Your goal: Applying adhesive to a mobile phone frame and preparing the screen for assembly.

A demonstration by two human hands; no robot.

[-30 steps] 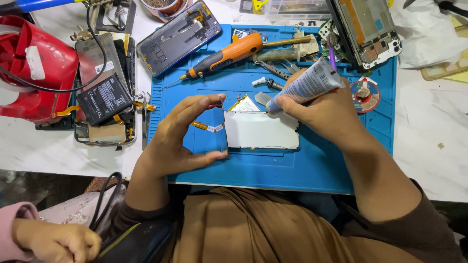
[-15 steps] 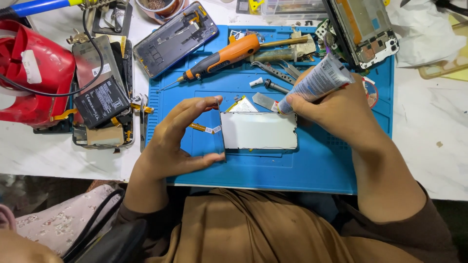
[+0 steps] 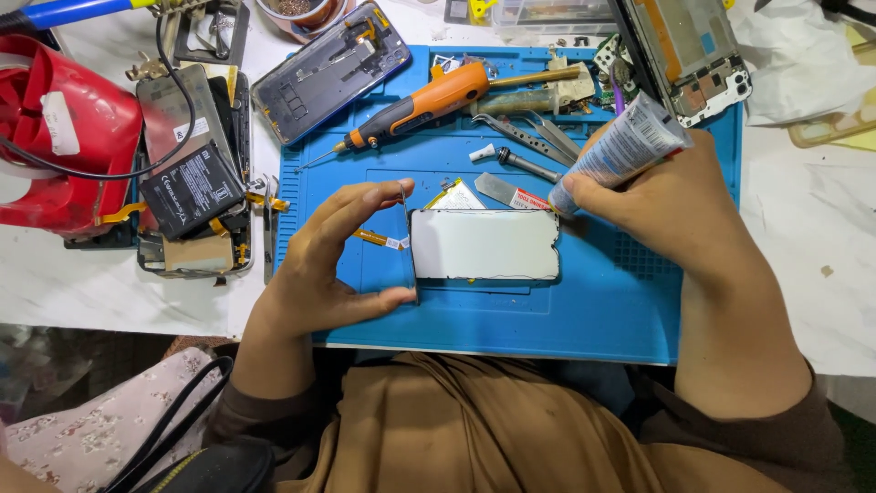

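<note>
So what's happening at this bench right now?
A person works over a blue mat. The left hand steadies the short left edge of a white phone screen panel lying flat on the mat. The right hand holds a grey tube, its tip at the panel's top right corner. An orange powered screwdriver, tweezers and opened phone bodies lie around them.
</note>
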